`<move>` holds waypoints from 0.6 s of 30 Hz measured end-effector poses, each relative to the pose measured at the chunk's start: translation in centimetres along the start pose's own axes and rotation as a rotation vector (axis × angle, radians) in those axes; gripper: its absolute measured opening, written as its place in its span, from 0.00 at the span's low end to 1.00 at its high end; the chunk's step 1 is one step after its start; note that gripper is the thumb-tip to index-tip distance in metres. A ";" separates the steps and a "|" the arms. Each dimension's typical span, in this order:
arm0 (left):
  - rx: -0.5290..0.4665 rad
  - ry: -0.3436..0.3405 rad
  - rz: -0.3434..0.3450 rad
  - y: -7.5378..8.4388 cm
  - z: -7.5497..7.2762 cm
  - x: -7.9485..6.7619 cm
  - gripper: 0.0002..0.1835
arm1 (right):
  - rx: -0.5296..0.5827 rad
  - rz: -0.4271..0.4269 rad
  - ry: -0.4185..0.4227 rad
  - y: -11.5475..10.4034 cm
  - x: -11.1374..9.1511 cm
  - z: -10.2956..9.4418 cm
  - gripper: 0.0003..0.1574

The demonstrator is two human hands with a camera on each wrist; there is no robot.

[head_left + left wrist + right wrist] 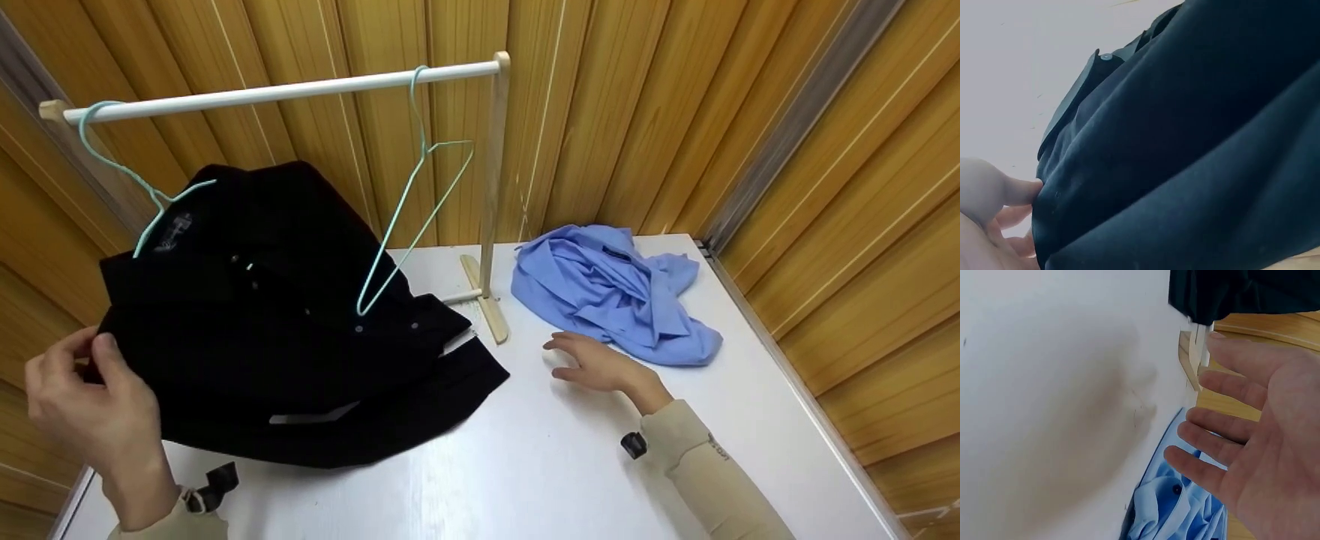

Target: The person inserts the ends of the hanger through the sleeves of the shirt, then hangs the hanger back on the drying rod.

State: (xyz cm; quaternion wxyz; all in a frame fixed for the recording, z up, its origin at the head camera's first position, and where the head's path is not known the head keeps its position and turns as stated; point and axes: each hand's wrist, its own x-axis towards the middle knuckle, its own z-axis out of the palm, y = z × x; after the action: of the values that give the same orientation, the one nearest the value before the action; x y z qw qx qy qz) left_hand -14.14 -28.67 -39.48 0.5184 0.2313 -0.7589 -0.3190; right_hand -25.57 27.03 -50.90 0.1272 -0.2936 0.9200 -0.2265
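Observation:
A black collared shirt [300,360] hangs from a mint-green hanger [161,199] on the left of the rack, one hanger arm inside its collar. My left hand [101,397] pinches the shirt's left shoulder edge between thumb and fingers; in the left wrist view the dark cloth [1174,146] fills most of the picture beside the fingertips. My right hand [600,364] hovers over the white table, fingers spread and holding nothing. Near it lies a crumpled blue shirt [607,292], its button showing in the right wrist view.
A white rail [300,91] on wooden posts spans the back left. A second mint-green hanger [409,210] hangs bare from it, its lower end in front of the black shirt. The rack's wooden foot [487,304] stands on the white table [525,465]. Wood-panelled walls [622,112] enclose the table.

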 end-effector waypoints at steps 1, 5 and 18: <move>0.011 0.005 0.008 -0.1 0.0 0.0 0.16 | 0.000 0.001 0.017 0.2 0.0 -0.2 0.29; 0.039 0.018 0.028 -0.3 0.1 0.1 0.18 | -0.006 -0.018 0.087 0.9 0.1 -0.7 0.27; 0.037 0.003 0.043 -0.5 0.1 0.0 0.16 | 0.030 -0.033 0.398 2.8 0.1 -1.8 0.20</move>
State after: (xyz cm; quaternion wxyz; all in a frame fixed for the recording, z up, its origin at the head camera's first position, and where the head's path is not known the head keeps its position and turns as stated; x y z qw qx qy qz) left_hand -14.17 -28.99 -39.90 0.5219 0.2251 -0.7688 -0.2932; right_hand -27.66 29.60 -50.74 -0.0564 -0.2562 0.9186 -0.2957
